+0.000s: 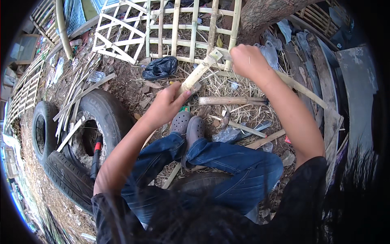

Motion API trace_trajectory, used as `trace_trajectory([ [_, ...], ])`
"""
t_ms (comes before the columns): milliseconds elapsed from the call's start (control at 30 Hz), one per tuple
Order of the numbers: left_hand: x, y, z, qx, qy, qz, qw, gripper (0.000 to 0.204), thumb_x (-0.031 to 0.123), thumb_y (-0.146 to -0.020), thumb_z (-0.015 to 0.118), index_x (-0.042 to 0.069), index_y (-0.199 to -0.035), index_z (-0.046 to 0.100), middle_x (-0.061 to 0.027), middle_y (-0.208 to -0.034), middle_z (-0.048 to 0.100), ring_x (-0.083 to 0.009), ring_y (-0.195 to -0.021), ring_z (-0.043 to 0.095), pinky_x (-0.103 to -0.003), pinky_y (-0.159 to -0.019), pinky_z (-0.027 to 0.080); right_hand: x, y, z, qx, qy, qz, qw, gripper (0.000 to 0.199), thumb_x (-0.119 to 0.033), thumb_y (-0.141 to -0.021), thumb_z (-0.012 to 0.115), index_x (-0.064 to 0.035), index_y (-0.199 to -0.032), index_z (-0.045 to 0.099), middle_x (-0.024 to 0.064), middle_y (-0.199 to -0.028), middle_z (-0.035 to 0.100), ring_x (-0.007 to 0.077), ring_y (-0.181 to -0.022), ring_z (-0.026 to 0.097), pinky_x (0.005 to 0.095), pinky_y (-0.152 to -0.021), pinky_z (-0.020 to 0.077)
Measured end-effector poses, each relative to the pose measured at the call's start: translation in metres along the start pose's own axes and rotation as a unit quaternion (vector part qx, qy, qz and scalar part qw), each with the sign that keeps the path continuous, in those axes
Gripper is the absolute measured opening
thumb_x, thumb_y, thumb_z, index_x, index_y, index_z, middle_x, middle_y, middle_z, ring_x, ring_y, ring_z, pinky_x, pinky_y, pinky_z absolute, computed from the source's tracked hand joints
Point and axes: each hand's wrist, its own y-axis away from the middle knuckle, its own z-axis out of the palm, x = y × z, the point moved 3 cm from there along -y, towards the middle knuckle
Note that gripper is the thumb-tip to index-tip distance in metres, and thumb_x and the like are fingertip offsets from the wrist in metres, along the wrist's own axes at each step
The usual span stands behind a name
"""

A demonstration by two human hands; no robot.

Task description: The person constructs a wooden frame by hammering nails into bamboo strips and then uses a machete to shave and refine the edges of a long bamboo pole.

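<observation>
My left hand [168, 101] is closed round the lower part of a pale split bamboo piece [197, 76], which slants up and away to the right. My right hand [248, 61] forms a fist near the bamboo's far end. From that fist a flat, greyish blade-like tool [226, 54] reaches to the bamboo's tip; its handle is hidden inside the fingers. Beneath my hands, a thicker bamboo length [231, 101] lies on straw and shavings. A thin bamboo stick [245, 128] rests nearer my feet.
Latticed bamboo panels [185, 28] stand ahead, beside a tree trunk [264, 18]. A black plastic bag [160, 68] lies before them. Old tyres [103, 112], with a red-and-black handled tool [97, 148] and thin bamboo strips [83, 87], are at my left. Weathered boards [325, 69] line the right.
</observation>
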Motion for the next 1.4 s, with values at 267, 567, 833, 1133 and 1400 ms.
trace_trajectory([
  [267, -0.042, -0.068, 0.084, -0.030, -0.022, -0.031, 0.999, 0.032, 0.028, -0.095, 0.057, -0.004, -0.093, 0.053, -0.0204, -0.070, 0.059, -0.0278, -0.066, 0.062, -0.040, -0.060, 0.045, 0.050, 0.000, 0.146, -0.020, -0.105, 0.071, 0.992, 0.016, -0.016, -0.073, 0.068, -0.0011, -0.076, 0.068, 0.0210, -0.074, 0.067, 0.0351, -0.072, 0.068, 0.0439, -0.067, 0.0552],
  [567, -0.037, -0.090, 0.097, -0.029, 0.142, -0.103, 0.984, 0.032, 0.029, -0.102, 0.045, 0.004, -0.082, 0.047, -0.0004, -0.053, 0.045, -0.0078, -0.041, 0.043, -0.026, -0.038, 0.033, 0.069, -0.017, 0.139, -0.004, -0.123, 0.095, 0.988, 0.018, -0.020, -0.074, 0.070, -0.0020, -0.076, 0.068, 0.0189, -0.071, 0.067, 0.0344, -0.070, 0.068, 0.0428, -0.066, 0.0553],
  [833, 0.046, -0.044, 0.090, -0.055, 0.287, -0.057, 0.955, 0.027, 0.028, -0.103, 0.041, 0.003, -0.092, 0.048, -0.0004, -0.062, 0.049, -0.0077, -0.046, 0.048, -0.023, -0.041, 0.040, 0.067, 0.018, 0.010, 0.062, -0.048, 0.079, 0.994, 0.017, -0.019, -0.076, 0.068, -0.0031, -0.079, 0.065, 0.0185, -0.072, 0.066, 0.0352, -0.071, 0.067, 0.0451, -0.067, 0.0540],
  [1133, 0.102, 0.048, 0.025, -0.030, 0.391, 0.128, 0.911, 0.035, 0.026, -0.101, 0.044, 0.001, -0.125, 0.041, -0.0102, -0.082, 0.057, -0.0174, -0.062, 0.060, -0.030, -0.061, 0.053, -0.029, 0.064, -0.134, 0.281, 0.039, -0.118, 0.951, 0.004, -0.009, -0.071, 0.061, -0.0066, -0.069, 0.061, 0.0102, -0.062, 0.065, 0.0231, -0.057, 0.068, 0.0333, -0.051, 0.0537],
  [1400, 0.104, 0.122, -0.024, -0.003, 0.376, 0.169, 0.911, 0.046, 0.042, -0.102, 0.038, -0.001, -0.094, 0.053, -0.0060, -0.061, 0.052, -0.0131, -0.052, 0.053, -0.026, -0.050, 0.044, -0.121, 0.067, -0.182, 0.355, 0.077, -0.274, 0.891, 0.010, -0.010, -0.068, 0.061, -0.0099, -0.062, 0.053, 0.0033, -0.053, 0.058, 0.0170, -0.050, 0.063, 0.0283, -0.045, 0.0492],
])
